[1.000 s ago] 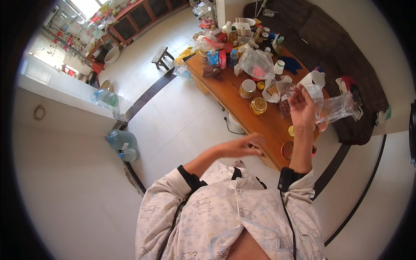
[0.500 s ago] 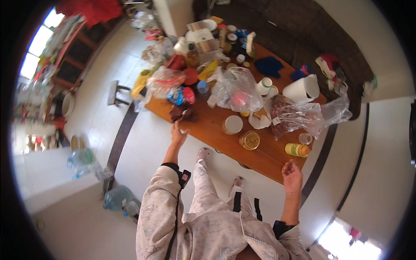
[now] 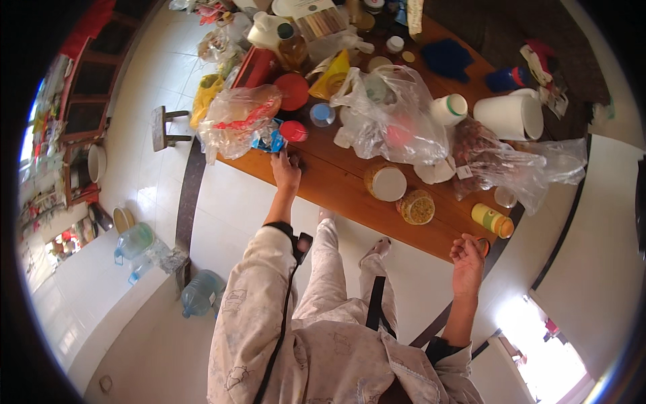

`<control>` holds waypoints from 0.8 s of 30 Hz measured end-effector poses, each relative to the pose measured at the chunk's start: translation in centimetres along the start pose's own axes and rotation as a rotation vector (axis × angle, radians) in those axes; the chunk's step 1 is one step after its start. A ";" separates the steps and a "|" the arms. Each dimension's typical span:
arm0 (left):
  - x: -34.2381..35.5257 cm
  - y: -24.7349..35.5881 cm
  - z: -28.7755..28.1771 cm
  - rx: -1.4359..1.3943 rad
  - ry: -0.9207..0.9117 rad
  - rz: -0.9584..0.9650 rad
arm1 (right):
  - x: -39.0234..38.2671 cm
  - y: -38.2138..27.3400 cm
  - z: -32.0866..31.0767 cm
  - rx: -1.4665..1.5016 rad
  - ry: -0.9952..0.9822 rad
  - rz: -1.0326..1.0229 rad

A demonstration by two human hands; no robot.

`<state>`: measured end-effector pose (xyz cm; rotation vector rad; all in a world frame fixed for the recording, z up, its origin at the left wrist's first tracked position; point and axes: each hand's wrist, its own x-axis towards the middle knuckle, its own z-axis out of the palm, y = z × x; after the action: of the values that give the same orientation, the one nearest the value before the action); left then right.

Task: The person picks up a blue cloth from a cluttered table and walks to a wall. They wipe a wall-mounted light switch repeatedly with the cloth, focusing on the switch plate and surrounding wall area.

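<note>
My left hand [image 3: 286, 170] is at the near left edge of the wooden table [image 3: 323, 176], fingers bent downward. It is next to a blue packet [image 3: 269, 139] and a red-lidded container [image 3: 293, 132]; whatever is under its fingers is hidden. Off the table's near right corner, my right hand [image 3: 465, 262] is raised with its fingers curled. A thin orange-edged curved thing [image 3: 485, 247] shows against it, too small to name. Just beyond lies a yellow-green bottle with an orange cap [image 3: 492, 220]. A white-lidded jar [image 3: 387, 184] and a jar of yellowish bits [image 3: 416, 207] stand between my hands.
Clear plastic bags [image 3: 393, 114] and a bag of reddish items [image 3: 501, 161] crowd the tabletop. A white jug [image 3: 509, 116] lies at the right. Beside the table stands a small stool [image 3: 160, 128]. Large water bottles [image 3: 202, 293] are on the left.
The view has shifted closer to the table. A crumpled brown thing seen by my left hand is out of sight now. An orange-edged thing now shows by my right hand.
</note>
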<state>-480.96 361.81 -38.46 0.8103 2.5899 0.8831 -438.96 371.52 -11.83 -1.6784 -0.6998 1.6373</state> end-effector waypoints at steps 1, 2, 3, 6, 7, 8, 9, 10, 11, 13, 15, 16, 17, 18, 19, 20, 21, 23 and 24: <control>0.0 0.4 -0.9 -0.231 -0.030 -0.064 | 0.6 -0.1 0.2 0.005 0.003 0.007; -0.8 1.1 -2.1 -0.501 -0.159 -0.269 | 1.1 -0.3 0.5 0.000 -0.010 0.006; -1.7 2.0 -3.1 -0.810 -0.281 -0.437 | 2.0 -0.5 0.9 -0.007 -0.025 0.000; -4.1 5.7 -5.8 -1.154 -0.238 -0.431 | 4.3 -1.0 3.0 -0.013 -0.124 0.008; -4.9 6.7 -6.9 -1.308 -0.245 -0.436 | 4.9 -1.1 3.7 -0.040 -0.136 0.008; -5.6 7.6 -8.1 -1.379 -0.325 -0.407 | 5.5 -1.2 4.6 -0.035 -0.214 0.009; -6.3 8.6 -8.8 -1.415 -0.305 -0.402 | 5.9 -1.1 5.5 -0.054 -0.258 0.004; -6.9 9.6 -9.2 -1.456 -0.286 -0.390 | 6.3 -1.2 6.3 -0.081 -0.269 0.024; -7.1 10.4 -9.2 -1.494 -0.276 -0.386 | 6.9 -1.4 7.1 -0.111 -0.335 -0.049; -8.1 11.3 -9.3 -1.556 -0.230 -0.521 | 7.6 -2.1 8.1 -0.197 -0.369 -0.109; -8.1 11.3 -8.3 -1.609 -0.207 -0.510 | 8.9 -3.5 8.8 -0.234 -0.398 -0.190; -7.7 10.7 -7.8 -1.505 -0.163 -0.396 | 9.8 -4.3 9.0 -0.248 -0.389 -0.240; -7.2 10.0 -6.9 -1.474 -0.154 -0.369 | 10.7 -5.2 9.1 -0.257 -0.387 -0.296; -6.7 9.2 -6.0 -1.324 -0.135 -0.355 | 12.0 -6.2 9.3 -0.257 -0.375 -0.323; -6.5 8.3 -4.8 -1.186 -0.057 -0.386 | 13.6 -7.3 9.7 -0.294 -0.341 -0.379; -6.3 7.4 -3.5 -1.014 -0.052 -0.348 | 15.3 -8.2 10.1 -0.329 -0.305 -0.430; -5.9 6.4 -2.2 -0.838 -0.053 -0.346 | 17.3 -9.1 10.7 -0.365 -0.263 -0.486; -5.1 4.5 0.2 -0.456 -0.170 -0.281 | 22.1 -10.7 12.4 -0.457 -0.253 -0.583; -4.8 3.8 1.8 -0.187 -0.154 -0.177 | 24.7 -11.0 13.5 -0.463 -0.281 -0.608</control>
<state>-474.77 362.31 -37.01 0.5637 2.3613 0.9525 -449.88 398.89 -18.52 -1.3250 -1.6472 1.3286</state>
